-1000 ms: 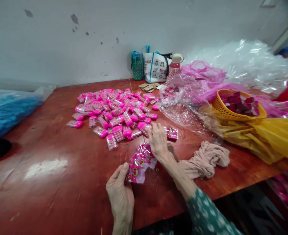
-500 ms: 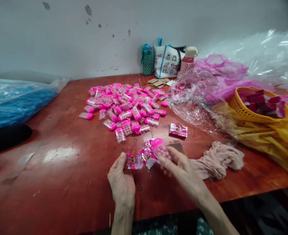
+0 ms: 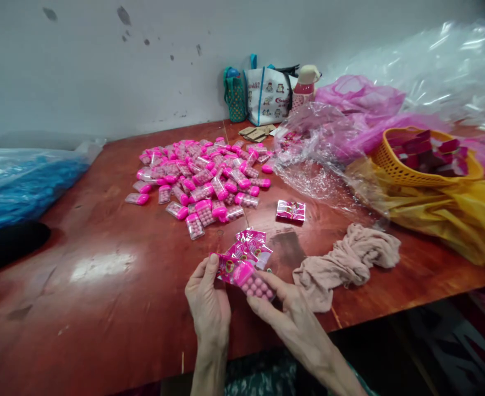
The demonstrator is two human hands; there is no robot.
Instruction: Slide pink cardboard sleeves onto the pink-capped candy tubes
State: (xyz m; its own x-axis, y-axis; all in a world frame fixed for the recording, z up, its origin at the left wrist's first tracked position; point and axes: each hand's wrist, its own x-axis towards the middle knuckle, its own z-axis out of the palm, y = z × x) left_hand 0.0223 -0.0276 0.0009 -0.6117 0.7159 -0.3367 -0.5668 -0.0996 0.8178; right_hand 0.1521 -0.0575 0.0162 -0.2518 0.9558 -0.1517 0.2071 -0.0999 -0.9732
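My left hand (image 3: 209, 297) pinches the left end of a pink printed plastic sleeve (image 3: 225, 268) between thumb and fingers. In my right hand (image 3: 281, 308) is a small clear candy box (image 3: 257, 287) with a pink cap and round pink candies. Its capped end points left and meets the sleeve's right end; how far it is inside I cannot tell. Just beyond my hands several more printed sleeves (image 3: 253, 245) lie on the table. A heap of similar candy boxes (image 3: 201, 176) is spread farther back.
A small stack of pink printed cards or packs (image 3: 291, 211) and a crumpled beige cloth (image 3: 350, 258) lie to the right. Farther right are a yellow basket (image 3: 428, 177) and plastic bags (image 3: 358, 104). A blue-filled bag (image 3: 28, 181) is at left; a white tote (image 3: 267, 99) stands behind.
My right hand has brought the candy box left and down, against the sleeve in my left hand. The loose sleeves beyond are now less covered. The camera view has shifted slightly.
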